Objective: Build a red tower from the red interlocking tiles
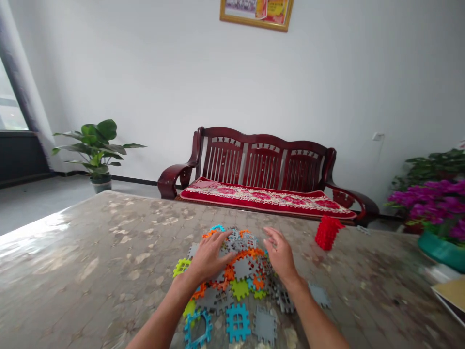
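Observation:
Many interlocking plastic pieces in grey, orange, green and blue lie heaped on the table (131, 271). My left hand (212, 254) hovers over or rests on the left part of the heap, palm down with fingers spread. At the heap's right edge is my right hand (279, 252), its fingers apart and nothing held. Nearest to me lie a blue window-shaped piece (238, 322), a blue frame piece with a large opening (198, 329) and a grey square piece (265, 325). A green piece (240, 289) sits between my forearms.
A red stacked object (327, 232) stands on the table to the right. Another grey piece (319, 294) lies beside my right forearm. Purple flowers in a teal pot (441, 249) are at the far right. Behind the table stands a wooden bench (263, 167).

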Tool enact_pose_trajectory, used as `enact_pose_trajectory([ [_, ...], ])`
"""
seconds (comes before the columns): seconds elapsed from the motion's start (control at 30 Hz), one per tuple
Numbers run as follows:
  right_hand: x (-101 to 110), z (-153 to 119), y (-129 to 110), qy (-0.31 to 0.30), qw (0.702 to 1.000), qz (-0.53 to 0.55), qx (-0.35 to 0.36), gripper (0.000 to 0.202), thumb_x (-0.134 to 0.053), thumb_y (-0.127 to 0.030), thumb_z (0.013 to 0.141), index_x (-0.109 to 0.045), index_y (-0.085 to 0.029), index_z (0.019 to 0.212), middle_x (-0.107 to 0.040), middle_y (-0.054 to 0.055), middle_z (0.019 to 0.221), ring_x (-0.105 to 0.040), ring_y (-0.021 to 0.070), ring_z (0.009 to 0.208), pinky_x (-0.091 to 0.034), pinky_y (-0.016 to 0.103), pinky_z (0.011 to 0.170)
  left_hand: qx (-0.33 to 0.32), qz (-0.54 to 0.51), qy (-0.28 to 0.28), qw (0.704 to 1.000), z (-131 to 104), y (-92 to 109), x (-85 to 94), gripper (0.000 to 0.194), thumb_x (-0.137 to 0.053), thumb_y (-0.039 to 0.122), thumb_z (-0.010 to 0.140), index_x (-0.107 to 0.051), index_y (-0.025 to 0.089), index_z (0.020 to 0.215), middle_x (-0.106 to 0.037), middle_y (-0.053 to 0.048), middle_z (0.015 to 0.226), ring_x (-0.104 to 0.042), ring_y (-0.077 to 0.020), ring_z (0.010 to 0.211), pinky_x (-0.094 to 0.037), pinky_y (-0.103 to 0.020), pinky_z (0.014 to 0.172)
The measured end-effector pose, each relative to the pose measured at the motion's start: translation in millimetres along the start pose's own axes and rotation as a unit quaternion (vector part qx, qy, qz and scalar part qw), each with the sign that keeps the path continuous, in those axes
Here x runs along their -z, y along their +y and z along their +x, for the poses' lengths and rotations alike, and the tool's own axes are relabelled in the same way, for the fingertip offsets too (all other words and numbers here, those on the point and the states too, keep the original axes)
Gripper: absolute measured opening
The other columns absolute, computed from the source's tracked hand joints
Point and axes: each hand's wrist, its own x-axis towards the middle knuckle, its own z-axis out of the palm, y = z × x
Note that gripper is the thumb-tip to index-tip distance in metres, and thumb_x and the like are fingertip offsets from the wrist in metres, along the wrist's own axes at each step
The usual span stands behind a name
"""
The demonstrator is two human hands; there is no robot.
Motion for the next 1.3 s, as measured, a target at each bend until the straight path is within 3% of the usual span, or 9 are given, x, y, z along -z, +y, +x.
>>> enact_pose_trajectory([
  [0.17, 23.8, 4.2, 35.9, 0.178, 0.98, 0.002, -0.084, 0.037, -0.057, -0.039, 0.075, -0.065, -0.017, 0.104, -0.071, 0.009, 0.097, -0.066, 0.0218, 0.087, -0.054, 0.038, 0.084, 0.038, 0.003, 0.075, 0.996, 4.3, -25.6, 7.1, 0.048, -0.053, 0.046, 0.087, -0.06, 0.026, 0.13, -0.066, -0.007, 0.128, -0.061, -0.0275, 0.117, -0.043, -0.045, 0.105],
  [0.27, 56.8, 4.1, 72.7, 0.284, 0.945, -0.046, -0.158, 0.044, -0.06, -0.041, 0.069, -0.061, -0.016, 0.104, -0.068, 0.007, 0.089, -0.064, 0.0214, 0.08, -0.053, 0.036, 0.08, 0.071, -0.013, 0.127, 0.989, 4.4, -44.8, 10.7, 0.05, -0.051, 0.051, 0.086, -0.061, 0.025, 0.127, -0.067, -0.007, 0.127, -0.061, -0.0269, 0.117, -0.044, -0.043, 0.104],
  [0.37, 97.7, 2.3, 105.8, 0.334, 0.915, -0.098, -0.203, 0.061, -0.066, -0.043, 0.063, -0.057, -0.013, 0.115, -0.067, 0.014, 0.104, -0.063, 0.0269, 0.09, -0.051, 0.042, 0.086, 0.111, -0.039, 0.172, 0.978, 2.7, -57.7, 11.1, 0.051, -0.051, 0.054, 0.084, -0.063, 0.024, 0.123, -0.069, -0.008, 0.122, -0.063, -0.0263, 0.115, -0.046, -0.042, 0.103],
  [0.53, 148.0, 3.7, 139.6, 0.303, 0.882, -0.236, -0.274, 0.102, -0.077, -0.051, 0.052, -0.042, -0.007, 0.138, -0.054, 0.027, 0.133, -0.049, 0.0428, 0.124, -0.04, 0.052, 0.103, 0.126, -0.066, 0.197, 0.97, 0.7, -64.5, 8.5, 0.053, -0.051, 0.057, 0.08, -0.066, 0.022, 0.117, -0.072, -0.008, 0.113, -0.066, -0.0269, 0.108, -0.049, -0.043, 0.099],
  [0.73, 160.0, 22.8, 163.0, 0.219, 0.901, -0.24, -0.289, 0.127, -0.077, -0.057, 0.049, -0.018, -0.01, 0.152, -0.037, 0.026, 0.15, -0.034, 0.0424, 0.139, -0.036, 0.051, 0.108, 0.126, -0.054, 0.183, 0.973, -2.2, -70.1, 5.8, 0.051, -0.054, 0.057, 0.079, -0.068, 0.023, 0.115, -0.072, -0.007, 0.112, -0.067, -0.0266, 0.106, -0.05, -0.041, 0.098],
  [0.97, 156.6, 40.4, 169.3, 0.172, 0.893, -0.275, -0.313, 0.13, -0.078, -0.05, 0.052, -0.008, -0.012, 0.155, -0.034, 0.027, 0.152, -0.039, 0.0427, 0.137, -0.035, 0.055, 0.109, 0.131, -0.029, 0.18, 0.974, -5.7, -76.5, 3.7, 0.052, -0.054, 0.056, 0.08, -0.067, 0.023, 0.118, -0.073, -0.006, 0.11, -0.067, -0.0261, 0.105, -0.051, -0.04, 0.097],
  [1.3, 160.3, 40.7, 188.3, 0.169, 0.896, -0.287, -0.296, 0.116, -0.075, -0.042, 0.055, -0.019, -0.013, 0.152, -0.052, 0.023, 0.14, -0.058, 0.0378, 0.12, -0.045, 0.048, 0.099, 0.14, -0.027, 0.168, 0.975, -6.2, -78.4, 2.9, 0.052, -0.055, 0.055, 0.079, -0.067, 0.024, 0.119, -0.072, -0.006, 0.111, -0.067, -0.0261, 0.107, -0.051, -0.04, 0.098],
])
